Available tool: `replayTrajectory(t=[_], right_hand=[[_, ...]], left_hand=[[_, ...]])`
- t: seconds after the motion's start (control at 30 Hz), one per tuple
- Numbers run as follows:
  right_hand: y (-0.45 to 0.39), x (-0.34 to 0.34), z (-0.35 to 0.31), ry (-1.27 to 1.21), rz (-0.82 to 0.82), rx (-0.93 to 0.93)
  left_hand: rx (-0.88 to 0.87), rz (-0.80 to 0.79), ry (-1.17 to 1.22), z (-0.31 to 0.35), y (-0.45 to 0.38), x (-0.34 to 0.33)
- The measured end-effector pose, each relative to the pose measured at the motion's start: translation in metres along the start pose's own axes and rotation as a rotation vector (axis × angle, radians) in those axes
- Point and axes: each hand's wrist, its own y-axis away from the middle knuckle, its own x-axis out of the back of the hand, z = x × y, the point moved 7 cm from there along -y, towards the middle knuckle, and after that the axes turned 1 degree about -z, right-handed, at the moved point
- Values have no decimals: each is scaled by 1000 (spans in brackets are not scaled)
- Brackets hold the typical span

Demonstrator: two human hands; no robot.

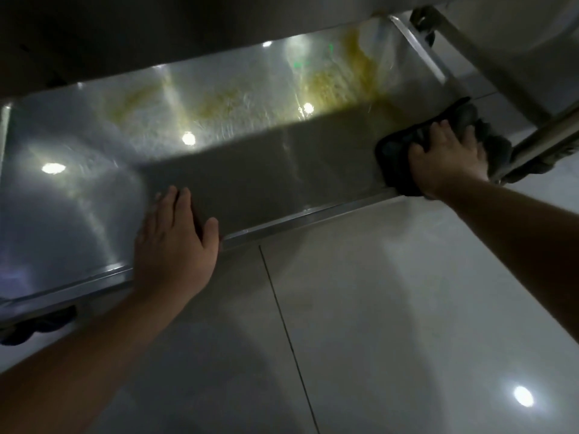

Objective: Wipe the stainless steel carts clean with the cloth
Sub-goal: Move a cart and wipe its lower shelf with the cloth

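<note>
I look down on the lower shelf of the stainless steel cart (94,189), which lies across the upper half of the view, under a dark upper level. The steel is shiny and reflects several round lamps, and yellow-brown smears (338,79) stay on its far side, strongest toward the right corner. My right hand (448,158) presses a dark cloth (391,158) flat on the shelf at its near right corner, with the fingers bent over the bunched fabric, just beside the cart's upright post (539,136). My left hand (175,242) lies open and flat on the near rim (297,219) of the shelf, fingers together, holding nothing; the two hands are well apart. I cannot read any label or writing on the cart. A dark wheel (34,327) shows under the left corner. In front of the rim the pale tiled floor (391,308) is open.
</note>
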Motion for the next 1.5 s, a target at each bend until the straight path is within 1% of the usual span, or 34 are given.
replayTrajectory(t=[0.03, 0.1, 0.13, 0.17, 0.23, 0.27, 0.33, 0.4, 0.47, 0.57, 0.67, 0.7, 0.77, 0.83, 0.9, 0.97, 1.0, 1.07, 1.1, 1.13, 1.17, 1.2, 1.23, 1.3, 1.37, 1.4, 1.43, 1.5], right_hand=[[9, -6, -18, 8, -7, 37], [36, -21, -65, 2, -11, 196], [54, -31, -96, -11, -31, 326], [74, -44, -133, 3, -71, 508], [117, -74, -202, 110, -174, 895], [132, -83, -224, 155, -210, 1003], [134, -87, -242, 181, -217, 1066], [115, -78, -230, 154, -180, 1030], [77, -57, -197, 97, -95, 907], [1, -16, -110, 19, 38, 583], [-50, 9, -19, 16, 61, 198], [-57, 12, -3, 11, 58, 100], [-59, 11, 2, -7, 43, -9], [-52, 4, -19, -20, 14, -18], [-31, -5, -58, -32, -8, 78], [5, -20, -105, -44, 4, 266], [29, -30, -131, -41, -10, 390], [81, -53, -181, 19, -96, 699], [104, -64, -199, 71, -138, 843], [118, -70, -207, 118, -172, 944], [121, -70, -205, 137, -198, 994], [114, -66, -196, 135, -201, 994], [99, -59, -181, 121, -183, 945], [51, -36, -130, 55, -89, 715], [-10, -4, -55, -21, -13, 414], [-32, 11, -18, -24, 0, 277], [-48, 22, 13, -1, -6, 170], [-58, 25, 40, 88, -41, 73]], left_hand=[[-5, 6, -4, 0, -1, 0], [-11, 26, -9, 1, -2, -1], [-11, 37, -11, 1, -2, -1], [-10, 49, -14, 0, -1, -1], [-17, 76, -28, -1, 0, 0], [-23, 83, -36, -1, 1, 0], [-27, 73, -43, -2, 0, 0], [-14, 54, -38, -3, -1, 0], [-1, 45, -33, -6, -2, -1], [-2, 40, -32, -5, -1, -2], [-6, 47, -33, -3, 1, -2], [-9, 49, -36, -2, 1, -2], [-13, 45, -47, -1, 1, -3], [-12, 40, -47, -2, -1, -4], [-10, 48, -47, -3, -1, -4], [-13, 54, -47, -3, -2, -4], [-10, 50, -44, -3, -2, -4], [-2, 33, -42, -3, -2, -3], [-4, 24, -42, -4, -2, -3], [-6, 16, -40, -4, -3, -3], [-5, 10, -36, -4, -3, -3], [-2, 10, -34, -3, -2, -3], [2, 13, -34, -3, -2, -2], [-1, 16, -35, -2, -2, -1], [-10, 22, -38, -1, -1, 1], [-13, 25, -36, 0, -1, 1], [-12, 29, -31, 1, -1, 1], [-10, 40, -28, 2, 0, 2]])
